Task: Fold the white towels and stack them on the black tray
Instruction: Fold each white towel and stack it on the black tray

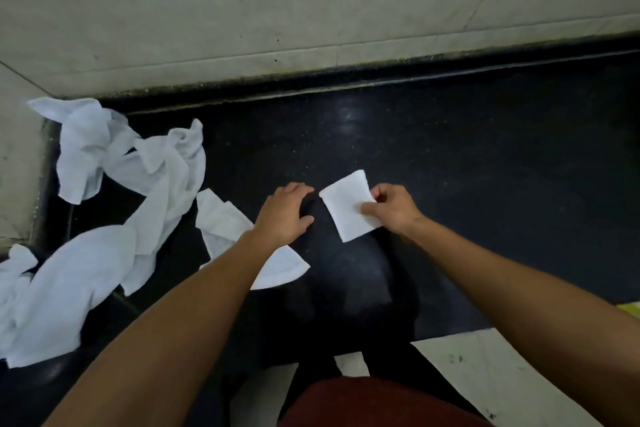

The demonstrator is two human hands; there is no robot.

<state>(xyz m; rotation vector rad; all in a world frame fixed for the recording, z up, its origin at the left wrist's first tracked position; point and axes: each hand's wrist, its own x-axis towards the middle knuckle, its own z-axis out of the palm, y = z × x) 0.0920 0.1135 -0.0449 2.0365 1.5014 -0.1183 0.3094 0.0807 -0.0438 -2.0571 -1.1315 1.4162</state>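
Note:
A small folded white towel lies as a neat rectangle on the black counter. My right hand pinches its right edge between thumb and fingers. My left hand hovers just left of the towel, fingers relaxed and spread, holding nothing. A flat unfolded white towel lies partly under my left forearm. A heap of crumpled white towels fills the left side of the counter. No black tray can be told apart from the dark surface.
A pale tiled wall rises behind the counter. More loose towels hang over the counter's front left edge. Light floor tiles show below the front edge, beside my dark red clothing.

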